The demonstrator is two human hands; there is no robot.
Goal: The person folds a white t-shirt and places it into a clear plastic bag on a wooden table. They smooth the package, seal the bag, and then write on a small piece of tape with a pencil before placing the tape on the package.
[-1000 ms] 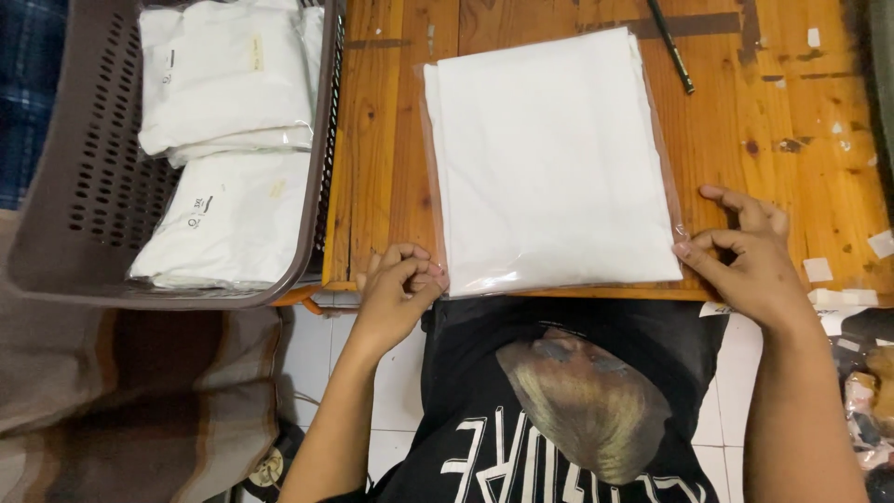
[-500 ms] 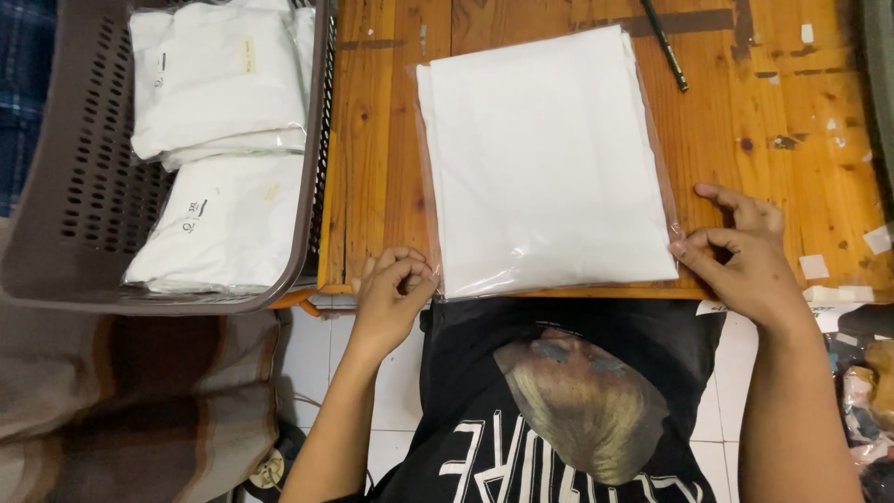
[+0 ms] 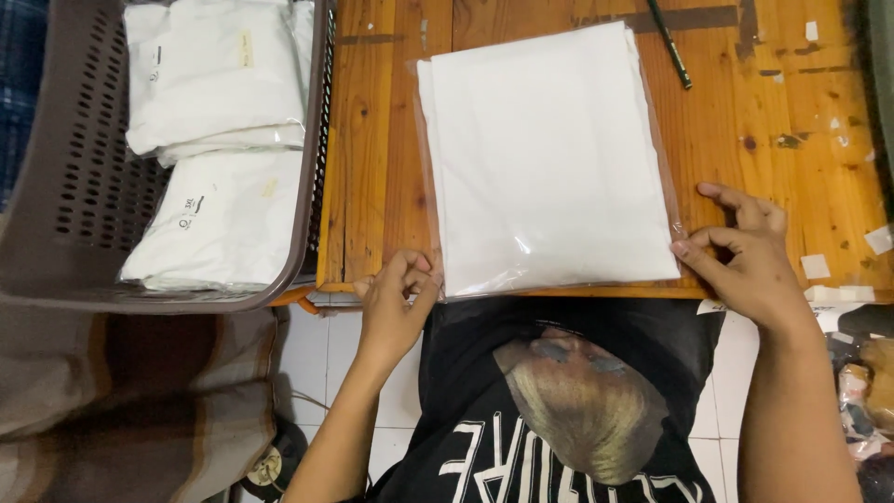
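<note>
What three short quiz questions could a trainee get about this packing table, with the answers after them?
1. True or false: the white folded cloth in its clear bag lies on the wooden table.
2. Which hand pinches the bag's near right corner: A, the left hand, or B, the right hand?
3. Fill in: the finished white packets lie in a brown ___ beside the table.

Key: 1 true. 2 B; the left hand holds the near left corner. 3 basket.
</note>
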